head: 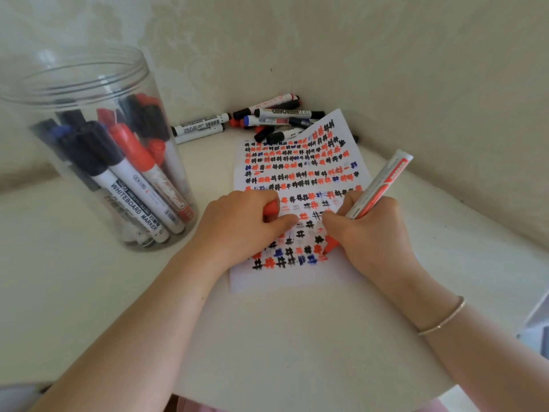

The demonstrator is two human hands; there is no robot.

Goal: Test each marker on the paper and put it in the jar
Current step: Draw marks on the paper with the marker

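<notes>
A sheet of paper [300, 278] lies on the white table, covered with rows of red, black and blue hash marks. My right hand [368, 233] grips an uncapped red marker [383, 182], its tip touching the paper near the lowest row of marks. My left hand [240, 224] rests on the paper, closed around the marker's red cap [271, 209]. A tall clear plastic jar [89, 84] stands at the left, open on top, holding several capped markers in black, blue and red.
A pile of loose whiteboard markers [267, 118] lies at the back, against the wall corner and above the paper's top edge. A thin bracelet [442, 318] sits on my right wrist. The table edge curves near me at the bottom.
</notes>
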